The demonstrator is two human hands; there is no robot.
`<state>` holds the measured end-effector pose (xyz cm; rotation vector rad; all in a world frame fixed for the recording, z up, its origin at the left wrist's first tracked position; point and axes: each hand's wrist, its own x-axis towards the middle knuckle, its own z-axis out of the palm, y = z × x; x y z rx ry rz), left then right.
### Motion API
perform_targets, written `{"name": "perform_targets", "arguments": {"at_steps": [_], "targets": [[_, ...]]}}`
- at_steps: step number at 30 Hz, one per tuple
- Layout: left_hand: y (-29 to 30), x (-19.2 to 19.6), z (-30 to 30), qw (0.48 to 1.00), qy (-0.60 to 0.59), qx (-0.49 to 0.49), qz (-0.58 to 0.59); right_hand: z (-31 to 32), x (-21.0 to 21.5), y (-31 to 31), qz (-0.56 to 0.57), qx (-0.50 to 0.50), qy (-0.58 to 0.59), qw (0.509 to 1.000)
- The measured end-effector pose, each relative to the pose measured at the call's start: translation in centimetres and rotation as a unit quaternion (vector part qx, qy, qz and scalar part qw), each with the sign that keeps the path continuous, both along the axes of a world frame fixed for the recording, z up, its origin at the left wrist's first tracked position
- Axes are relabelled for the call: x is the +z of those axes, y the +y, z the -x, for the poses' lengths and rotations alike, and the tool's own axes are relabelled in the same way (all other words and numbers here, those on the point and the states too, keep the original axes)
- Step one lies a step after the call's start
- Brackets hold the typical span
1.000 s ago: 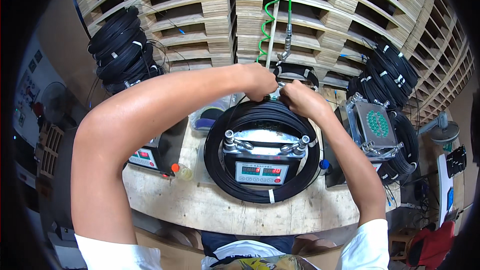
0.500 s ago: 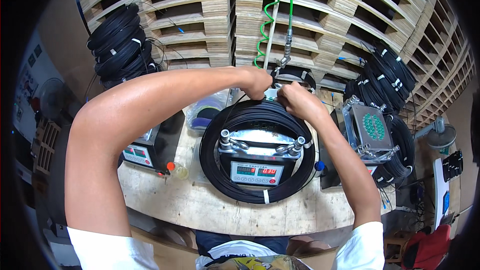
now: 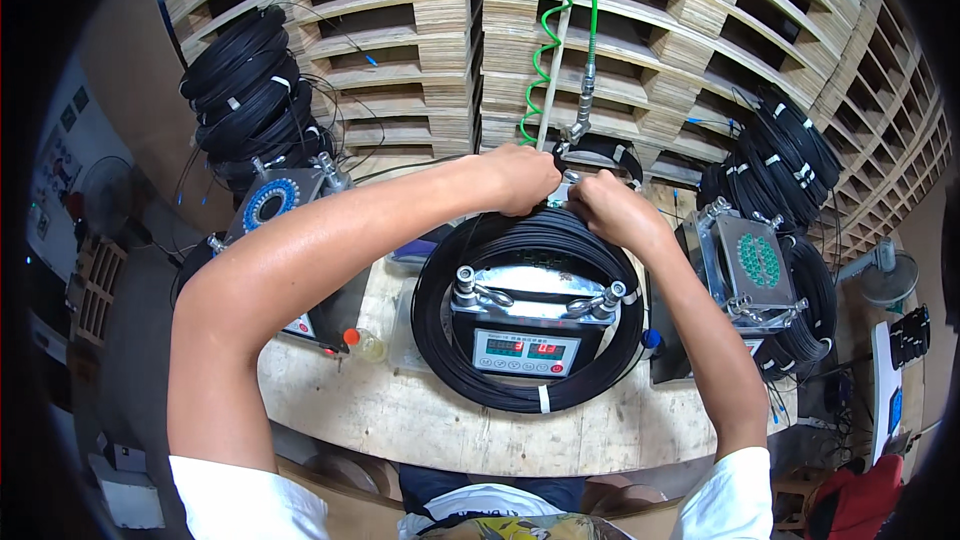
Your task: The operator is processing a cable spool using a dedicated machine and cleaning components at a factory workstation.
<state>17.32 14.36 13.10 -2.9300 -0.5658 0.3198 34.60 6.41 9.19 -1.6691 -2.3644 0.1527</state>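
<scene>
Two hands, the left hand (image 3: 520, 178) and the right hand (image 3: 608, 210), meet over one black cable coil (image 3: 530, 315) on the counter (image 3: 400, 410). One digital scale (image 3: 527, 345) sits inside it. One green spiral hose (image 3: 548, 40) hangs above. Two fans: one (image 3: 100, 195) left, another (image 3: 885, 278) right.

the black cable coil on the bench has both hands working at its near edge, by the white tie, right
Not quite: in the head view the left hand and right hand work at the far edge of the black cable coil; the white tie sits untouched at the near edge.
</scene>
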Motion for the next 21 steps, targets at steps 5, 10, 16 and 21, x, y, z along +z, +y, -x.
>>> {"name": "perform_targets", "arguments": {"at_steps": [5, 10, 16, 21], "targets": [[0.4, 0.9, 0.6, 0.998, 0.004, -0.054, 0.011, 0.2, -0.2, 0.2, 0.002, 0.001, 0.019, 1.0], [0.2, 0.8, 0.7, 0.999, -0.009, -0.049, 0.017, 0.2, -0.9, 0.3, -0.009, -0.001, 0.019, 1.0], [-0.9, 1.1, 0.7, 0.998, -0.008, -0.031, -0.048, -0.5, -0.7, 0.4, -0.022, 0.002, 0.007, 1.0], [-1.0, 0.3, 0.5, 0.997, 0.021, -0.009, -0.07, 0.0, -0.9, 0.2, -0.028, 0.002, 0.009, 1.0]]}}
